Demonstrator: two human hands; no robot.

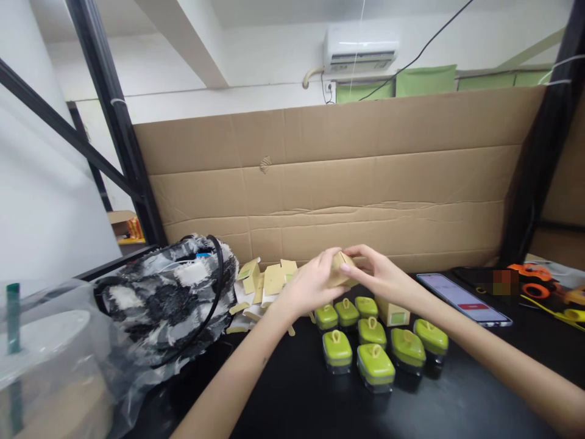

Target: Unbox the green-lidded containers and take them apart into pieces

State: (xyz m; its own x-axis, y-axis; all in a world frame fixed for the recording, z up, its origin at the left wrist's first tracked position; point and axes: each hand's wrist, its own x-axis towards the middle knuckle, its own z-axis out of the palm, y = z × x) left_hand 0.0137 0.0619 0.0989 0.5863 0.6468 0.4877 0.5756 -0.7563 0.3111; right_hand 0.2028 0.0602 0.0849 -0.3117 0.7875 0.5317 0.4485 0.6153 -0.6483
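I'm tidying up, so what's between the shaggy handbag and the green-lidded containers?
In the head view, a pile of opened cardboard boxes, with the left forearm alongside.

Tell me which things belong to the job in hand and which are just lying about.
Seemingly in the job:
small tan cardboard box in left hand and right hand
green-lidded clear plastic containers
tan box beside them
tan cardboard pile

Seemingly lying about:
lit rectangular phone
shaggy black-and-white bag
bagged cup with green straw
orange toy vehicle

A shaggy black-and-white bag (176,305) sits beside a bagged cup (55,347), a lit phone (464,299) lies near an orange toy (535,281), and a cardboard panel (338,177) stands behind.
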